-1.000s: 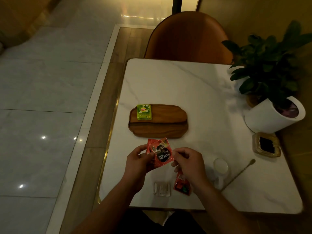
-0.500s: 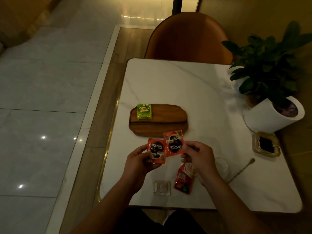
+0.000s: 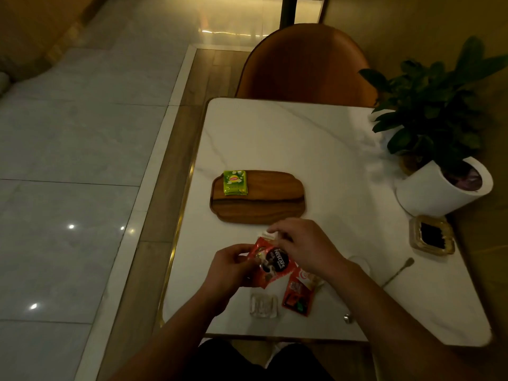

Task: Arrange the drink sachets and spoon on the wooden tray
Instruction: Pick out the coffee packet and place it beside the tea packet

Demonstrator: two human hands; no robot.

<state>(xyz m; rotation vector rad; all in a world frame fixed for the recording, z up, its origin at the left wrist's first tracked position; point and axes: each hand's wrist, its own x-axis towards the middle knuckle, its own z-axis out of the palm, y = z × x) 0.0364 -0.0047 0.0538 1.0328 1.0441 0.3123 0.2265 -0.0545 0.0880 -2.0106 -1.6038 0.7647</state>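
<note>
Both hands (image 3: 275, 259) grip red coffee sachets (image 3: 272, 264) (seemingly two), near wooden tray (image 3: 258, 207).

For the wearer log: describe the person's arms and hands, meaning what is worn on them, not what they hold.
Both arms are bare from the frame edge to the wrist: no sleeve shows on either forearm. The left hand and right hand wear no gloves, and no watch, bracelet or ring can be made out in the dim light. Dark clothing shows only at the lap, below the table edge.
</note>
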